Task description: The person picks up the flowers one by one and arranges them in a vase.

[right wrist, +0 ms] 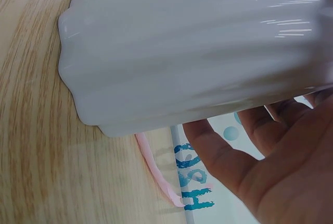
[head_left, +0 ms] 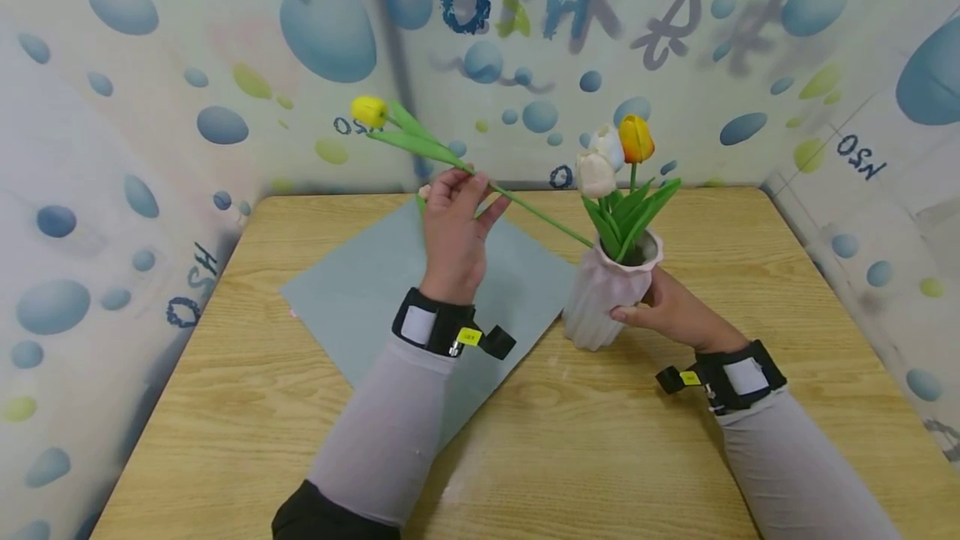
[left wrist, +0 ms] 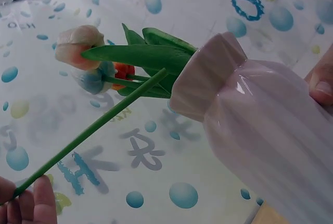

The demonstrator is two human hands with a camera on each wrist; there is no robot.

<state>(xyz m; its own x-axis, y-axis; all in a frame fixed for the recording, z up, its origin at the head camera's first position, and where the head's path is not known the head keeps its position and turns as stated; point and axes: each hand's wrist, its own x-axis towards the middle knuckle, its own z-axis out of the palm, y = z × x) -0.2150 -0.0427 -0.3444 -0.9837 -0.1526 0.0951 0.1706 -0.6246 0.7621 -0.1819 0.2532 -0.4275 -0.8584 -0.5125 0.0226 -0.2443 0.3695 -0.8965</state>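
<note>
My left hand (head_left: 456, 232) pinches the green stem of a yellow tulip (head_left: 420, 145). The bloom points up and left, and the stem slants down to the right. In the left wrist view its cut end (left wrist: 162, 73) shows beside the leaves, close to the vase's rim. A pale pink-white fluted vase (head_left: 600, 298) stands on the table, slightly tilted. My right hand (head_left: 686, 315) grips its right side, thumb in front. White tulips (head_left: 597, 169) and an orange-yellow tulip (head_left: 636, 140) with green leaves stand in the vase.
A grey-blue sheet (head_left: 360, 282) lies on the wooden table (head_left: 225, 373), under my left hand. Something green and pinkish is mostly hidden behind that hand. In the right wrist view a pink strip (right wrist: 156, 172) lies beyond the vase. Patterned walls (head_left: 480, 115) border the table.
</note>
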